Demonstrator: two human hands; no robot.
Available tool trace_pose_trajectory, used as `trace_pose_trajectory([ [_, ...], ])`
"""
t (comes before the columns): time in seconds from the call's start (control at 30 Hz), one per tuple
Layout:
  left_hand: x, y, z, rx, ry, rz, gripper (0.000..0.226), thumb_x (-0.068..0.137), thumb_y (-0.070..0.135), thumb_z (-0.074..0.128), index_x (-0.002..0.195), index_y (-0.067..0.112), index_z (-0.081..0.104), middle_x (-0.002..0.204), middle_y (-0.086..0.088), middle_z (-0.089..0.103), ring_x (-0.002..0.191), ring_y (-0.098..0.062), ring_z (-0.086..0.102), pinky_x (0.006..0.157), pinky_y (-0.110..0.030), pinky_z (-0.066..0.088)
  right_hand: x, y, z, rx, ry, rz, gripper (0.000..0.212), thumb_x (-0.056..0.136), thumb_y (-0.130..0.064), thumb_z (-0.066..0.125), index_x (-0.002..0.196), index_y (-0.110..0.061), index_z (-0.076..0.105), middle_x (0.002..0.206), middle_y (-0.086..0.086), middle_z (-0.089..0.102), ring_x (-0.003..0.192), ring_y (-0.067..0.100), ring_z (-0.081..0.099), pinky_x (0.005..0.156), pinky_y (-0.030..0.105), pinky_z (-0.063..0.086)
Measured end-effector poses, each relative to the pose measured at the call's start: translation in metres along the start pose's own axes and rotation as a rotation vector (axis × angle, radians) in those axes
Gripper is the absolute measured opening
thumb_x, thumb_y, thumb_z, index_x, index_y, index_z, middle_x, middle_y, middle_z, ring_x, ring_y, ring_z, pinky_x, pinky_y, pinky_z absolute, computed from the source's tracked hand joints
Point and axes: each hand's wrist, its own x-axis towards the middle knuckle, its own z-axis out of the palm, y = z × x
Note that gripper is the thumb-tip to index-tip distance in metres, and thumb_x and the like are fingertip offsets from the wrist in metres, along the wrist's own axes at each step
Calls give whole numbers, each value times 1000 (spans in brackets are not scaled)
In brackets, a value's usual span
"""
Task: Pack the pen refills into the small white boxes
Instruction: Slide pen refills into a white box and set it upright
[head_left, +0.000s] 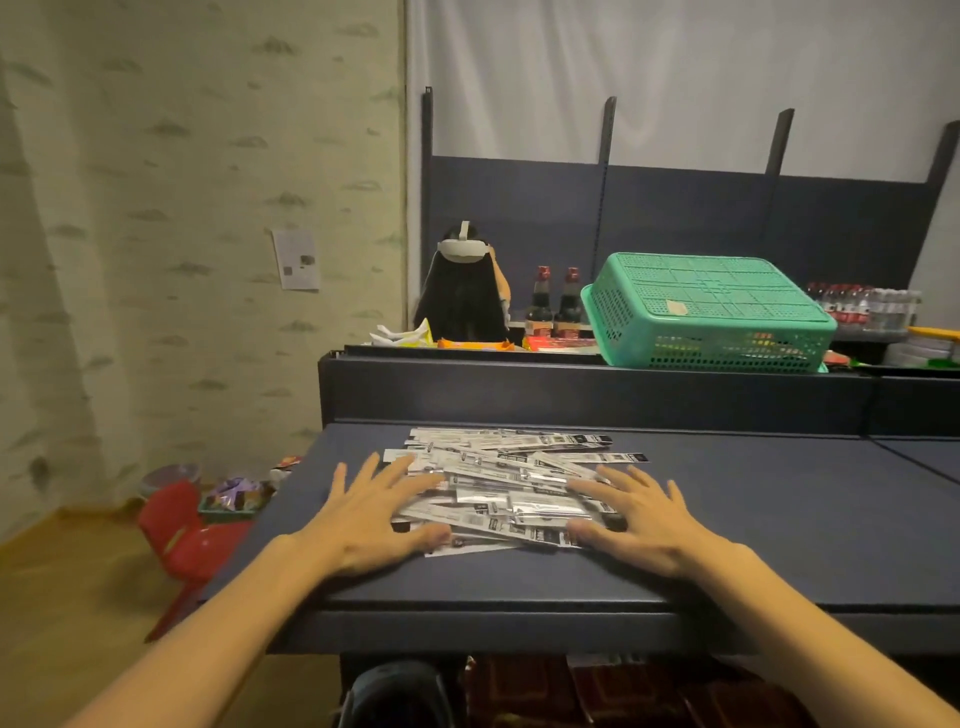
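Observation:
A loose heap of pen refills (506, 488) in flat silver-and-black packets lies on the dark blue table (779, 525), near its front left. My left hand (371, 514) lies flat with spread fingers on the heap's left side. My right hand (641, 519) lies the same way on the heap's right side. Both hands touch the packets with straight fingers and hold none. No small white box is in view.
A raised dark ledge (571, 389) backs the table. On it stand an upturned green plastic basket (711, 312), two dark bottles (553, 304) and snack packets. A person wearing a white headset (462, 249) sits beyond. A red plastic chair (187, 535) stands on the floor at left.

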Motion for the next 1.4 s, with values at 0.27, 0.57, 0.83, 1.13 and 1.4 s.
trace_pose_trajectory([
  [0.27,10,1,4,-95,-73,-74,107,49,101,14,143,55,-5,159,3,-14,145,-25,-16,116,-54,-7,14,-20,7,-28,-111,-25,97,48,-104,11,138,-69,3,162,-12,-4,149,26,-9,113,62,-8],
  [0.57,19,11,8,-294,-33,-59,100,72,81,47,149,42,-3,159,8,-11,146,-11,-10,119,-40,6,32,-39,9,-11,-117,-142,61,85,-66,29,138,-67,-1,162,-9,-8,149,27,-11,113,62,-8],
  [0.83,36,-7,-3,-362,113,-86,100,62,95,23,147,44,15,159,12,4,146,-7,3,119,-39,13,42,-17,-19,191,16,-160,82,57,-100,10,133,-71,10,160,-17,0,149,12,-6,119,52,-6],
  [1.13,92,-23,-1,-426,113,-148,103,63,94,21,148,36,23,158,4,17,145,-14,14,117,-41,17,108,55,-7,179,118,20,91,58,-102,17,139,-62,24,158,-5,25,147,20,16,116,56,17],
  [1.4,122,-10,1,-410,-15,-133,87,72,90,22,146,45,22,159,7,11,147,-24,-2,118,-50,1,132,31,0,200,-17,43,78,68,-93,16,139,-63,22,161,-11,11,149,25,2,113,63,-2],
])
